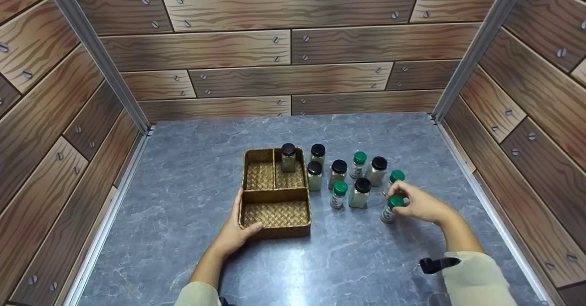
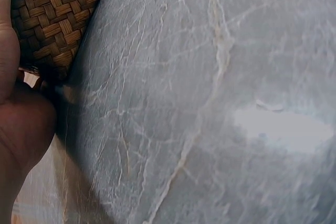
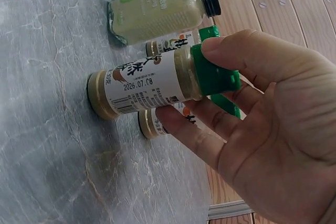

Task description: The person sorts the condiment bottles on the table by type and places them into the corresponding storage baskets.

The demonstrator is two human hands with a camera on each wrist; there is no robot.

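At the near left corner of a three-compartment woven basket, my left hand holds on, its thumb over the front rim and its fingers along the left side. The basket's woven wall also shows in the left wrist view beside the palm. My right hand pinches a green-capped spice jar by its cap, thumb on one side and fingers on the other. This jar has a white label and stands close over the grey tabletop. Just behind it is another green-capped jar, partly hidden by the hand.
One black-capped jar stands in the basket's back right compartment. Right of the basket are several black-capped jars, such as a squarish one, and two more green-capped jars, one at the front. Wood-patterned walls enclose the tabletop.
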